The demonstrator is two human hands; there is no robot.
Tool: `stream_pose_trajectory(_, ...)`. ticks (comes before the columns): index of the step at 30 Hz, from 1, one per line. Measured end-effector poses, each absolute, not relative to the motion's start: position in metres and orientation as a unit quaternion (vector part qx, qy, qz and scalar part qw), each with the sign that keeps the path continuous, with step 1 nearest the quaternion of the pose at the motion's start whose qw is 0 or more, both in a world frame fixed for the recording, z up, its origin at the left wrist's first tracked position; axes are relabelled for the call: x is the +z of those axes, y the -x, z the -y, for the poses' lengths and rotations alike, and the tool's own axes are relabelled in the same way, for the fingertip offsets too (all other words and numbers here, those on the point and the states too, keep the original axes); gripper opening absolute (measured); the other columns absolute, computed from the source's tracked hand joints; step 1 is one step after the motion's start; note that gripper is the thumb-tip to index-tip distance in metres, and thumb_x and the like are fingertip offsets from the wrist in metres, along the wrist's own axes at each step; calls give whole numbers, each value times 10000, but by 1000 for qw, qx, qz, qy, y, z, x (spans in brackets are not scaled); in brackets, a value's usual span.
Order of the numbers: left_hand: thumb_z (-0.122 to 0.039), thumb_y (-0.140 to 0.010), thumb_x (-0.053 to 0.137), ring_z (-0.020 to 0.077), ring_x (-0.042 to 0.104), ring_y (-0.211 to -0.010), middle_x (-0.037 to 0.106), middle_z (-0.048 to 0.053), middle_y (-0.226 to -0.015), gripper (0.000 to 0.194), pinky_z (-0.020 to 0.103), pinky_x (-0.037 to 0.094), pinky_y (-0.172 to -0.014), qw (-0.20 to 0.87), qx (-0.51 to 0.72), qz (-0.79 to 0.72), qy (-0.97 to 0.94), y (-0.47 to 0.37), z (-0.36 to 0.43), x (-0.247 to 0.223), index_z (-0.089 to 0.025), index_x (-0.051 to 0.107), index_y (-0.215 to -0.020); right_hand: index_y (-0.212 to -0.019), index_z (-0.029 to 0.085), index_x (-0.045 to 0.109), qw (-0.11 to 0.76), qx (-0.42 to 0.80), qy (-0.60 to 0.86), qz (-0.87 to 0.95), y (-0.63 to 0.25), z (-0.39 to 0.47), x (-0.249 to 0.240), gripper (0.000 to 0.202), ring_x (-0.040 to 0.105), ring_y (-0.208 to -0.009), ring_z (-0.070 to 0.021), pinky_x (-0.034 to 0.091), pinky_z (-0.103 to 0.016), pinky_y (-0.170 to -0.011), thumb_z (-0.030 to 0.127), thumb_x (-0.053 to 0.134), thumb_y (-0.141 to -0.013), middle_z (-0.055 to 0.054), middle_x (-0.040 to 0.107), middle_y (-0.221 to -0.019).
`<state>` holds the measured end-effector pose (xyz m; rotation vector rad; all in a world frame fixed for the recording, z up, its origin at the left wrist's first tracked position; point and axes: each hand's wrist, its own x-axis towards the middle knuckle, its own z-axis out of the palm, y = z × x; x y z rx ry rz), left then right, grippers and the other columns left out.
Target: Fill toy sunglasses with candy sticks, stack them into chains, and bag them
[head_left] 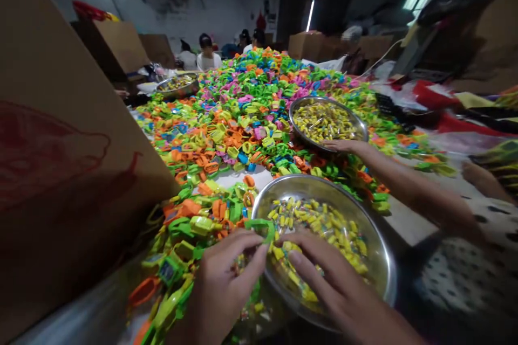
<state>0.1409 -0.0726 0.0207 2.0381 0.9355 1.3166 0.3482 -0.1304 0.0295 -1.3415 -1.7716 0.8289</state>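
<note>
My left hand (230,275) pinches a green plastic toy watch (263,226) between thumb and fingers, over the left rim of the near metal bowl (382,259). Close beside it, my right hand (335,280) is over the bowl, its fingers drawn together near the watch. Whatever lies between those fingertips is too small or hidden to name. Many small yellow wrapped pieces (335,221) fill the bowl. Left of my left hand lie loose toy watches (186,226) in green, orange and yellow.
A large heap of colourful toy watches (243,97) spreads behind. Another person's hand (343,145) touches a second metal bowl (362,124) of yellow pieces. A third bowl (194,86) stands farther left. A tall cardboard box (73,135) blocks the left side. People (208,59) sit beyond the heap.
</note>
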Motion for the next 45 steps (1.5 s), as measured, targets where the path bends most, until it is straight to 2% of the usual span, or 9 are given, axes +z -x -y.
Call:
stream_pose_trajectory(6,-64,-949,662,131,746,-745,767,-5,-838,177,224,634,-742,238,509,-346,-751,-130,98,13,-229,711,-904,-1485,391,655,338,331,517,714,-329,138,27,370,671,-1333,-240,533,-425,-1162,479,501,-1159,-32,708,-1477)
stream_pose_trajectory(17,-32,-991,644,173,691,-823,723,35,-873,162,304,591,-762,125,480,-329,-804,-115,120,2,-189,675,-963,-1305,334,712,270,379,513,721,-317,145,32,309,756,-1070,-251,599,-350,-853,510,514,-1146,-32,802,-1119)
stream_pose_trajectory(21,-20,-990,625,172,655,-754,701,39,-811,230,304,561,-703,75,457,-331,-822,-114,126,2,-191,629,-836,-1213,312,741,266,392,503,722,-319,143,36,337,759,-997,-244,588,-334,-816,535,497,-1143,-20,804,-1025)
stream_pose_trajectory(24,-26,-990,633,162,647,-715,687,32,-777,260,288,544,-670,59,457,-333,-823,-116,128,-1,-192,614,-791,-1216,283,768,274,389,508,718,-323,141,28,390,755,-1032,-254,596,-350,-881,561,508,-1132,-51,815,-1083)
stream_pose_trajectory(29,-49,-1006,627,166,703,-761,731,37,-815,190,286,586,-726,68,456,-344,-818,-119,126,-6,-179,691,-883,-1274,275,782,301,384,534,691,-327,137,5,477,767,-1042,-276,622,-406,-951,640,534,-1094,-76,821,-1176)
stream_pose_trajectory(33,-95,-1024,630,182,729,-802,765,40,-878,134,307,607,-758,72,420,-374,-824,-107,110,-7,-177,730,-992,-1395,288,728,257,384,542,702,-331,130,0,560,736,-1270,-310,623,-409,-1038,685,465,-1099,-99,770,-1394)
stream_pose_trajectory(36,-100,-1029,626,203,747,-867,781,53,-956,129,330,612,-802,31,395,-411,-821,-88,88,-6,-169,729,-1068,-1515,280,636,215,306,574,729,-345,118,-13,566,723,-1315,-318,629,-418,-1044,636,449,-1117,-118,720,-1483)
stream_pose_trajectory(41,-110,-1021,648,222,764,-919,779,68,-1035,111,339,594,-853,-28,351,-446,-823,-60,44,-5,-170,708,-1093,-1200,200,795,165,48,521,836,-384,96,-72,397,821,-983,-339,692,-441,-809,414,477,-1096,-177,820,-1186)
stream_pose_trajectory(45,-154,-1037,644,222,764,-932,771,66,-1069,99,327,581,-848,-14,290,-449,-845,-50,13,-5,-182,719,-1096,-1215,200,792,129,20,518,846,-395,93,-103,370,809,-999,-314,684,-414,-827,143,506,-989,-172,812,-1166)
